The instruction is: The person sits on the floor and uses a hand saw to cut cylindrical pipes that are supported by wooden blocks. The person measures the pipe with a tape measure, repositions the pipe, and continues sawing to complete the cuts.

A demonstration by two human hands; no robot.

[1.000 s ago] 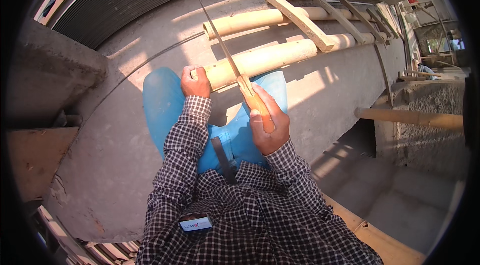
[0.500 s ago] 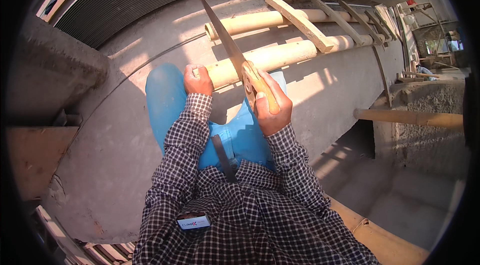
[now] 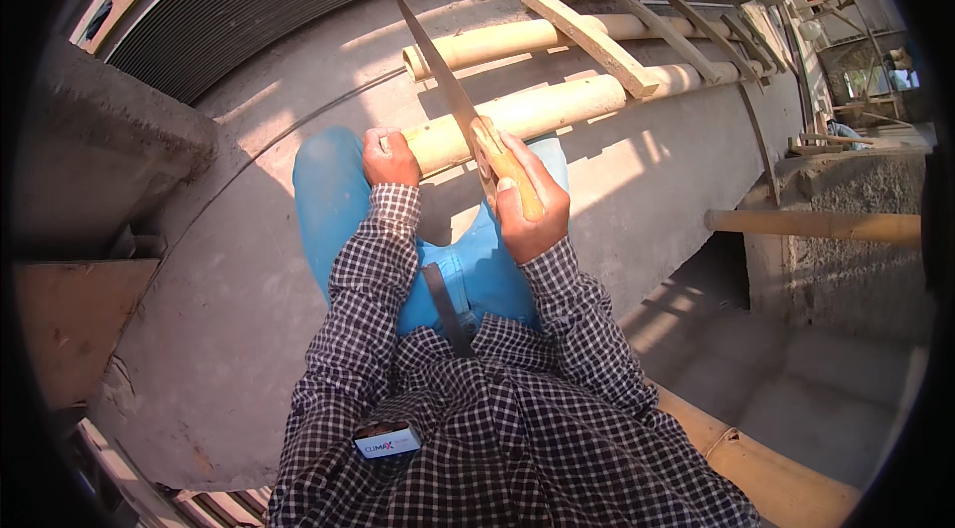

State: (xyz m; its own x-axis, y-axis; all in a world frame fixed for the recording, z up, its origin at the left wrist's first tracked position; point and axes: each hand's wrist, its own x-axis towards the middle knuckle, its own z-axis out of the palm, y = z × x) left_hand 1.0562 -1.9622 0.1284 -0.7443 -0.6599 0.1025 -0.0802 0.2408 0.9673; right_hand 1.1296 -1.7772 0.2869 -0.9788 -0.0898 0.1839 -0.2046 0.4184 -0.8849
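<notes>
A hand saw (image 3: 446,70) with a long metal blade and a wooden handle slants across the near end of a thick bamboo pole (image 3: 569,102). My right hand (image 3: 535,208) is closed around the saw's handle, to the right of the pole's end. At that end, my left hand (image 3: 392,160) is a fist closed on the pole, left of the blade. Whether the teeth have cut into the bamboo cannot be made out. My blue-trousered knees lie on either side of the pole's end.
A second bamboo pole (image 3: 487,43) runs alongside, farther off. Several wooden slats (image 3: 591,42) lie across both poles. A thin rod (image 3: 298,125) curves over the concrete floor at left. On the right, the floor drops off beside a rough concrete block (image 3: 846,269) and another bamboo pole (image 3: 816,225).
My right hand and the saw have shifted slightly forward and to the left across the pole. My left hand keeps its hold on the bamboo end.
</notes>
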